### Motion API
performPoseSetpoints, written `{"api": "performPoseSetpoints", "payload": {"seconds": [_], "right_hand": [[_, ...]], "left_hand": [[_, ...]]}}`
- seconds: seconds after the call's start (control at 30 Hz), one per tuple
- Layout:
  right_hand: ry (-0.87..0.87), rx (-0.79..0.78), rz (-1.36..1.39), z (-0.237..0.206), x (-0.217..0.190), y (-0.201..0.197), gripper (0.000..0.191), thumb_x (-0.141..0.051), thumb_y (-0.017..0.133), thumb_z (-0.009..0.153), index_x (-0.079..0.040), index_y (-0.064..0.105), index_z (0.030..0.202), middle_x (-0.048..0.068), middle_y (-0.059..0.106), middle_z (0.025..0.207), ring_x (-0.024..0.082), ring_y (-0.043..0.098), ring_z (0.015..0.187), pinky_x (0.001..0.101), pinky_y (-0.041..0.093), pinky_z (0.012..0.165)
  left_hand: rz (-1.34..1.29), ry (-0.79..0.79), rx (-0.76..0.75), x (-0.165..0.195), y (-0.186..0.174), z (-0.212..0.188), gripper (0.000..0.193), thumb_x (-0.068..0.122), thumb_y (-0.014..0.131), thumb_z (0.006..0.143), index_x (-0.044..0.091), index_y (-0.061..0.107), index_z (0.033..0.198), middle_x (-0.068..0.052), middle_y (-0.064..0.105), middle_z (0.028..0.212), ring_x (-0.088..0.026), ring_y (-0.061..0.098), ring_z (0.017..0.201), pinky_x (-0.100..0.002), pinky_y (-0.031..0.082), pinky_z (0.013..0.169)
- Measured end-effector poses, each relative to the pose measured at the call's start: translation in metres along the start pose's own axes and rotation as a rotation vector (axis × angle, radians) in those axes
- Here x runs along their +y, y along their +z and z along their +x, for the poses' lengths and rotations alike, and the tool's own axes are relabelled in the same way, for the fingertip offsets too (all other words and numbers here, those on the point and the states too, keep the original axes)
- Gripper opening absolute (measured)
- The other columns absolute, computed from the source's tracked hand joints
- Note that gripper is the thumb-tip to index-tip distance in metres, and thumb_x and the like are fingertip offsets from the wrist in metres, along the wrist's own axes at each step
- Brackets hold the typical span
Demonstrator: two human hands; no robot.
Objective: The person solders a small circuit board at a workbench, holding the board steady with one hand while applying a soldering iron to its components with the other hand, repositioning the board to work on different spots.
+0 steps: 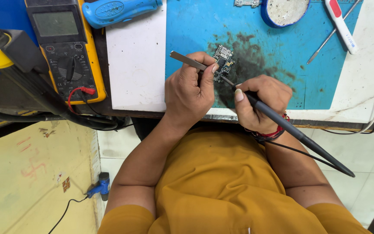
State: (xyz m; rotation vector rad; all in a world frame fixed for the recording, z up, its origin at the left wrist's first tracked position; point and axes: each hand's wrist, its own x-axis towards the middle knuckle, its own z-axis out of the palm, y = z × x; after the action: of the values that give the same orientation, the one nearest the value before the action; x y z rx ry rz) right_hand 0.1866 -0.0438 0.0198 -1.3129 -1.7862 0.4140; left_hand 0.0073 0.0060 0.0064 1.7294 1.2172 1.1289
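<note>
Nearest the camera is the person's mustard-yellow shirt (pixel 213 182), filling the lower middle of the view. Just beyond it, the right hand (pixel 260 102) is closed in a pen grip around a black soldering iron (pixel 291 130), whose handle and cord trail off toward 4 o'clock while its tip points toward 10 o'clock onto a small circuit board (pixel 224 60). The left hand (pixel 191 89), at 9 o'clock from the right hand, pinches metal tweezers (pixel 187 60) whose tips meet the board. The board lies on a scorched patch of the blue work mat (pixel 273 47). At 9 o'clock from the board, well apart, sits a yellow multimeter (pixel 66 47). Farther off, at 1 o'clock from the board, lies a round blue-rimmed tin (pixel 285 11); at 11 o'clock, a blue handled tool (pixel 117 11).
</note>
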Motion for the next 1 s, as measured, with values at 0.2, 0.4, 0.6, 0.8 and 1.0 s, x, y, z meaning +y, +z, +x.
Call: {"api": "performPoseSetpoints", "payload": {"seconds": [0.2, 0.4, 0.6, 0.8, 1.0], "right_hand": [[-0.002, -0.003, 0.010, 0.0008, -0.0005, 0.0005, 0.010, -0.003, 0.071, 0.095, -0.002, 0.061, 0.093, 0.012, 0.069, 0.083, 0.027, 0.066, 0.066, 0.0329, 0.051, 0.061], [0.002, -0.005, 0.002, 0.0001, -0.0010, 0.0006, 0.010, -0.003, 0.071, 0.093, -0.003, 0.062, 0.092, 0.012, 0.068, 0.081, 0.027, 0.065, 0.065, 0.0333, 0.050, 0.059], [0.003, -0.003, 0.007, 0.0009, -0.0005, 0.0004, 0.009, -0.003, 0.071, 0.094, -0.003, 0.062, 0.093, 0.012, 0.069, 0.083, 0.027, 0.066, 0.068, 0.0328, 0.051, 0.061], [0.003, -0.002, 0.008, 0.0007, -0.0008, 0.0004, 0.009, -0.002, 0.071, 0.093, -0.003, 0.062, 0.093, 0.012, 0.069, 0.083, 0.028, 0.066, 0.069, 0.0330, 0.051, 0.061], [-0.001, -0.007, 0.004, 0.0005, -0.0005, 0.0009, 0.009, -0.002, 0.071, 0.093, -0.003, 0.061, 0.093, 0.012, 0.069, 0.083, 0.028, 0.066, 0.067, 0.0332, 0.051, 0.061]], "left_hand": [[-0.009, 0.004, 0.004, 0.0000, 0.0002, 0.0002, 0.013, 0.006, 0.067, 0.105, 0.007, 0.056, 0.112, -0.002, 0.070, 0.086, -0.013, 0.069, 0.066, -0.028, 0.052, 0.060], [-0.010, 0.011, 0.008, 0.0000, 0.0002, 0.0001, 0.013, 0.006, 0.067, 0.105, 0.007, 0.055, 0.112, -0.002, 0.070, 0.088, -0.014, 0.069, 0.067, -0.028, 0.052, 0.061], [0.003, -0.003, 0.005, 0.0005, 0.0000, 0.0006, 0.013, 0.007, 0.067, 0.105, 0.007, 0.056, 0.112, -0.002, 0.069, 0.084, -0.014, 0.068, 0.065, -0.029, 0.051, 0.060], [-0.007, -0.014, -0.003, 0.0009, -0.0007, 0.0005, 0.013, 0.007, 0.067, 0.105, 0.007, 0.056, 0.112, -0.002, 0.069, 0.083, -0.014, 0.069, 0.065, -0.029, 0.052, 0.060], [-0.006, -0.007, 0.001, 0.0009, -0.0008, 0.0005, 0.013, 0.007, 0.067, 0.105, 0.007, 0.056, 0.112, -0.002, 0.069, 0.084, -0.014, 0.068, 0.066, -0.029, 0.052, 0.060]]}}
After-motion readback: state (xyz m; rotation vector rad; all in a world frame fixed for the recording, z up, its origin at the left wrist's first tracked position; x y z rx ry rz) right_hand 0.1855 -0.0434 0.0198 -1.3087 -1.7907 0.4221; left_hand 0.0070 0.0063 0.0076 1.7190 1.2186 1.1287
